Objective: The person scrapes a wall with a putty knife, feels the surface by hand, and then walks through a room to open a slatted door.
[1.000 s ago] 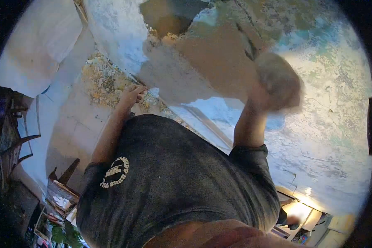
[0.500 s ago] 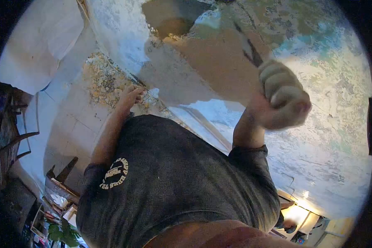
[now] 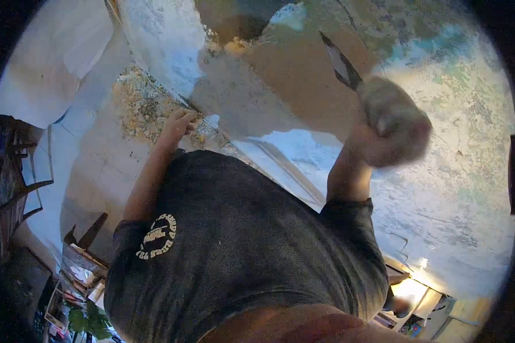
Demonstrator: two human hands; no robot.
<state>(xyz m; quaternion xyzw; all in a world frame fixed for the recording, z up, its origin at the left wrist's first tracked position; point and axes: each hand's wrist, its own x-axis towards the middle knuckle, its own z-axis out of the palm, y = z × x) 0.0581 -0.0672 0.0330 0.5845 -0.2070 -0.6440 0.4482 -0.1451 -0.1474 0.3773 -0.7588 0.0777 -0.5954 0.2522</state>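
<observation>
My right hand (image 3: 392, 123), blurred, is closed in a fist on a trowel (image 3: 340, 63). The trowel's dark, pointed blade sticks out from the fist toward the upper left, over a bare brown patch of the wall (image 3: 303, 80). Lower down on the left, my left hand (image 3: 180, 124) has its fingers stretched out, with nothing seen in them. It is beside a heap of broken plaster rubble (image 3: 137, 106) along the foot of the wall.
Peeling white, green and turquoise paint covers the wall around the bare patch. A wooden chair (image 3: 86, 257) and dark furniture (image 3: 11, 188) stand at left. A plant (image 3: 88, 320) is at lower left. Another person (image 3: 403, 306) shows near a bright lamp at lower right.
The trowel blade shows more sharply and has shifted slightly, its tip a little lower and left. My right hand has turned a little. The left hand has moved slightly up toward the wall.
</observation>
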